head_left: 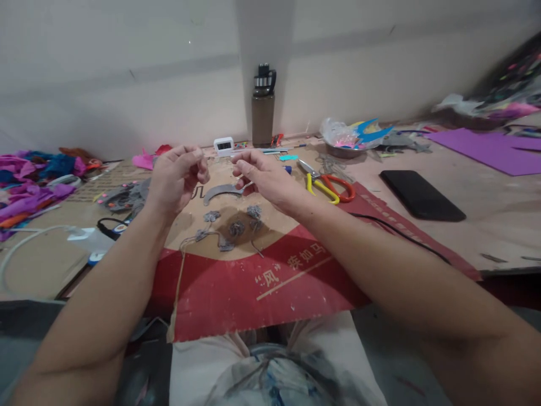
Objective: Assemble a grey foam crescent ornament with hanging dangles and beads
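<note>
Both hands are raised above a red and tan cardboard sheet (270,282). My left hand (177,175) is curled closed, fingers pinched together; what it holds is too small to make out. My right hand (264,175) is also closed in a pinch, on a thin pale wire or thread near a grey curved felt piece (222,192). Several small grey glittery flower shapes (236,228) lie on the cardboard just below the hands.
Yellow and red scissors (325,186) lie right of my hands, a black phone (420,194) farther right. A brown bottle (262,110) and small white timer (224,145) stand by the wall. Coloured fabric scraps (34,180) pile at left, purple foam sheet (490,149) at right.
</note>
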A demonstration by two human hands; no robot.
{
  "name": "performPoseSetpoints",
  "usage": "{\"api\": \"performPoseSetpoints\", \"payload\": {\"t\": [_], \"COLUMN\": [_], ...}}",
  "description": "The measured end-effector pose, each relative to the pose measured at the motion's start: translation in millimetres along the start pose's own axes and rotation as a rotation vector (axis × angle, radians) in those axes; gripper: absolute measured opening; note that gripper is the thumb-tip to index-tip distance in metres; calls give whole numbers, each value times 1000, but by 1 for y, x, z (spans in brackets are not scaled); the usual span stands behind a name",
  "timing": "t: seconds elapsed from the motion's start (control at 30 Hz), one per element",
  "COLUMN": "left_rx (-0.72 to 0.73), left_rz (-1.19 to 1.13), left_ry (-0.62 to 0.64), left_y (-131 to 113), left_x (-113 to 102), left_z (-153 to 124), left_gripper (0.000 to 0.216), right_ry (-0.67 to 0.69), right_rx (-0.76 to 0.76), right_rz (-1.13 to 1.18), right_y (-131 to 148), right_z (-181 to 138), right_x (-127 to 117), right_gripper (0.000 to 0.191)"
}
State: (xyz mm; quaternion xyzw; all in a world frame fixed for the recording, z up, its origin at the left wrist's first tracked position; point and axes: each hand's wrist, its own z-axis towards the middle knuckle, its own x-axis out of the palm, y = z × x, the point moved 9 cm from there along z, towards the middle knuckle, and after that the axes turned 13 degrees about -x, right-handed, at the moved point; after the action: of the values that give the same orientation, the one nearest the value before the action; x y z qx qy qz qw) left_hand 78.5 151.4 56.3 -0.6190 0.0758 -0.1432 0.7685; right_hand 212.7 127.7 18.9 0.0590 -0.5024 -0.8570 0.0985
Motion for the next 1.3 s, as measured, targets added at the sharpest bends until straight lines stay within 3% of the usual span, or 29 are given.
{"api": "performPoseSetpoints", "payload": {"t": [0.23,0.57,0.73,0.8,0.9,1.0,1.13,1.3], "left_rx": [13,59,29,-1,-75,-130,-176,-139], "left_rz": [354,604,782,677,249,-66,-122,-14], "left_ry": [-17,-26,81,150,258,210,83,70], "left_y": [5,3,12,17,21,22,25,32], "left_x": [24,31,35,36,40,36,28,25], "left_z": [-15,-21,-20,-19,-20,-18,-15,-11], "left_gripper": [13,13,16,19,25,26,25,23], "right_ry": [81,56,59,92,143,100,44,65], "right_rx": [-124,-288,-329,-299,-202,-112,-40,-71], "right_rz": [-222,-581,-628,-490,-159,40,53,-18], "right_y": [2,9,10,7,2,0,-9,-12], "right_z": [-1,-6,-8,-7,-7,-7,-7,-5], "right_x": [5,1,2,6,16,17,12,11], "right_gripper": [10,18,28,24,19,18,16,18]}}
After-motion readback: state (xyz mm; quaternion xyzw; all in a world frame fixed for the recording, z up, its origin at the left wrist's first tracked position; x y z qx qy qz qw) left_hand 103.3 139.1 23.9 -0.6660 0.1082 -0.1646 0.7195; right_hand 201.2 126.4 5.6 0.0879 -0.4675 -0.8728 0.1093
